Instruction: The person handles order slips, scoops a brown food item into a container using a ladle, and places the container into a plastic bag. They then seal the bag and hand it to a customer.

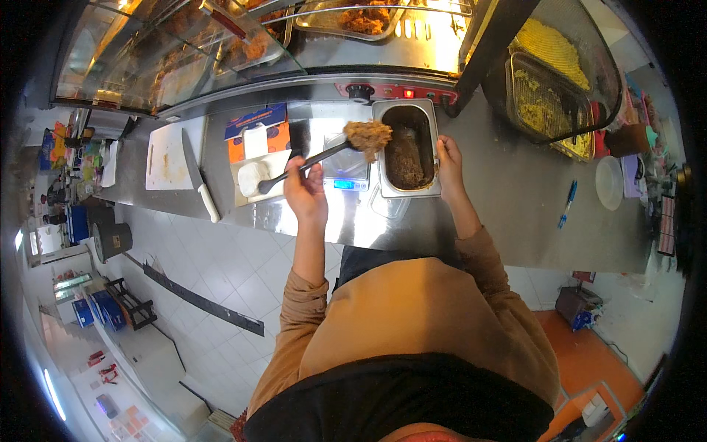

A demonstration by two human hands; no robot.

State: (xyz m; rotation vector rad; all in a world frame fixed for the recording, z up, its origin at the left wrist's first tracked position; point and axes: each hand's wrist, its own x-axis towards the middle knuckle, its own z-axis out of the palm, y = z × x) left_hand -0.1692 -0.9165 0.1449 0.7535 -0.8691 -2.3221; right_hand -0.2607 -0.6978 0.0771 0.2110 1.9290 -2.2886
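My left hand (pixel 307 193) grips the black handle of a serving spoon (pixel 326 153). A heap of brown, moist food (pixel 369 136) fills the spoon's head, above the left rim of a deep steel pan (pixel 435 127). More of the brown food (pixel 407 166) lies inside that pan. My right hand (pixel 451 166) holds the pan by its right rim. Under the spoon is a digital scale (pixel 353 185) with a lit blue display and a clear plastic container (pixel 341 160) on it. A clear lid (pixel 390 208) lies by the pan's front edge.
Left of the scale stands an opened paper box (pixel 243 200) with a round white item (pixel 253 178). A knife (pixel 194 166) lies along a white cutting board (pixel 165 160), its handle over the counter edge. Behind is a heated glass display cabinet (pixel 248 91); a mesh cover (pixel 599 105) and pen (pixel 568 204) are rightward.
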